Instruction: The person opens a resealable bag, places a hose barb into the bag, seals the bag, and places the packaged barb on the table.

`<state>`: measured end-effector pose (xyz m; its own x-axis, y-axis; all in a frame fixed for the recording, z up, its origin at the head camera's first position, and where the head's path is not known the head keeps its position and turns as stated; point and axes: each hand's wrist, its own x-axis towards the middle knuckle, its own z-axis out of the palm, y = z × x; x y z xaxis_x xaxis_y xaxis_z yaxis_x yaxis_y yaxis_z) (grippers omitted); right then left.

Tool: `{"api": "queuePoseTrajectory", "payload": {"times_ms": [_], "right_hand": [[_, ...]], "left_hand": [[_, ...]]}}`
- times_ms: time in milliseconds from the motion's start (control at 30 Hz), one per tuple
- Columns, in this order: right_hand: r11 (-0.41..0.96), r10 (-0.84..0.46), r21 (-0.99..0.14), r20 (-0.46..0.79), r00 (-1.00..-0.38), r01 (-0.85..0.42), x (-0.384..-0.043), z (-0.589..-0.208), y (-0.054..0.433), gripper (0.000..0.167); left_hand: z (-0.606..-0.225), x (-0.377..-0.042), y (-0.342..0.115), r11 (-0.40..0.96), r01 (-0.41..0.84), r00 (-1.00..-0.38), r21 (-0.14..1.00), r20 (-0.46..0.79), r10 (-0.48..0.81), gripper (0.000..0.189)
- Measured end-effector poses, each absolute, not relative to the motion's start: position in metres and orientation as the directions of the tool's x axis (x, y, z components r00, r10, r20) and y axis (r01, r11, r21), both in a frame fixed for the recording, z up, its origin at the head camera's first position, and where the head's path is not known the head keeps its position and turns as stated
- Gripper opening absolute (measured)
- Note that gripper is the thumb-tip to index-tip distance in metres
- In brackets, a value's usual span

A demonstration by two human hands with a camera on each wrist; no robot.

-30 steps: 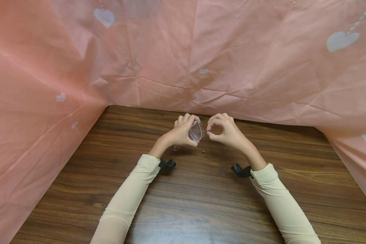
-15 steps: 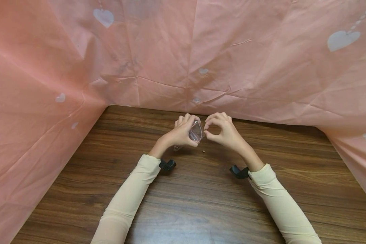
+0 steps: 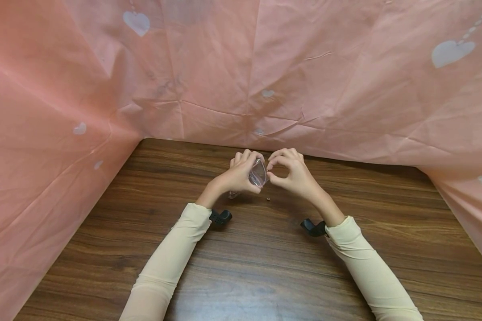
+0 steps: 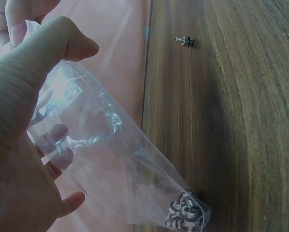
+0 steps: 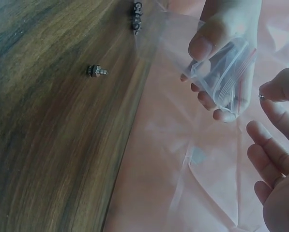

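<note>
My left hand [image 3: 238, 175] grips a clear zip bag [image 4: 105, 150], its mouth spread apart and turned toward the right hand. Several small metal fittings [image 4: 185, 211] with dark rings lie in the bag's bottom corner. Between thumb and index finger, my right hand [image 3: 296, 176] pinches a tiny metal fitting [image 5: 261, 96], mostly hidden by the fingertips. Those fingertips are right beside the bag's mouth in the head view. One loose metal fitting [image 5: 97, 71] lies on its side on the table, on the near side of the bag.
The brown wood-grain table [image 3: 241, 267] extends under both arms. A pink cloth [image 3: 225, 67] with white hearts hangs along its back and sides. Black wrist cameras sit below each hand, the left camera [image 3: 221, 217] and the right camera [image 3: 313, 228].
My right hand has moved left, bringing its pinched fingertips up to the bag's mouth. The left hand and bag have stayed still, as has the loose fitting on the table.
</note>
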<state>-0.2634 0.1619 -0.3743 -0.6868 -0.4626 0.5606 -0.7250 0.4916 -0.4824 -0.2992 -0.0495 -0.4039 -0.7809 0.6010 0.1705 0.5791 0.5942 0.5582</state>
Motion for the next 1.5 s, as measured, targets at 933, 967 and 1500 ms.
{"api": "queuePoseTrajectory", "payload": {"times_ms": [933, 967, 1500], "right_hand": [[0.479, -0.470, -0.466, 0.580, -0.665, -0.744, -0.2640, -0.3790, 0.1582, 0.015], [0.478, -0.470, -0.465, 0.581, -0.665, -0.745, -0.2639, -0.3791, 0.1581, 0.015], [0.484, -0.462, -0.466, 0.583, -0.668, -0.741, -0.2640, -0.3776, 0.1601, 0.016]], "left_hand": [[-0.4037, -0.2979, -0.0491, 0.601, 0.584, -0.780, 0.547, 0.170, 0.603, 0.081], [-0.4037, -0.2979, -0.0491, 0.602, 0.583, -0.780, 0.546, 0.169, 0.602, 0.082], [-0.4029, -0.2986, -0.0470, 0.607, 0.578, -0.782, 0.546, 0.157, 0.603, 0.081]]}}
